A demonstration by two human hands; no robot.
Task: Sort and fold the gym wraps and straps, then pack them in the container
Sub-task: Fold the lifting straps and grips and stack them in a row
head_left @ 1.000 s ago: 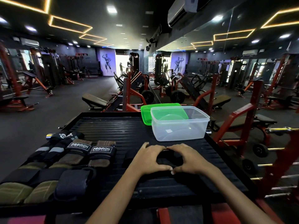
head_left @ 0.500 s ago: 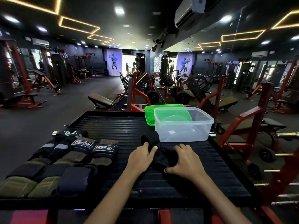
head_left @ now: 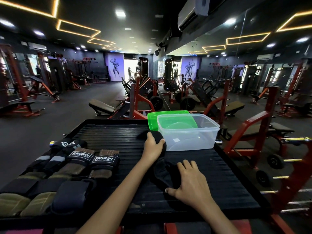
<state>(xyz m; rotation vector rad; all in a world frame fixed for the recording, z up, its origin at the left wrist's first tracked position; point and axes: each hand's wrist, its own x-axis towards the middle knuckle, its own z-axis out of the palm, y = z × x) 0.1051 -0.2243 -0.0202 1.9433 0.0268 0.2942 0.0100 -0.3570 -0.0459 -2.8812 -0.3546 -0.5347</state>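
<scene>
Left grip: my left hand [head_left: 152, 147] curls round the far end of the black wrap [head_left: 163, 173], just beside the clear container [head_left: 190, 142].
Right grip: my right hand [head_left: 190, 184] presses the near end flat, fingers straight.
Wrap: lies on the table [head_left: 109, 137].

Dim gym, bright ceiling spots [head_left: 120, 13], glaring doorway [head_left: 130, 68], sharp focus, edges bowed

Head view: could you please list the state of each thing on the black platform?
Clear container: open, empty.
Green lid: off, behind the container.
Black strap: stretched out, not yet folded.
Left hand: grips the strap's far end.
Right hand: presses its near end.
Other wraps: lined up at left.
</scene>
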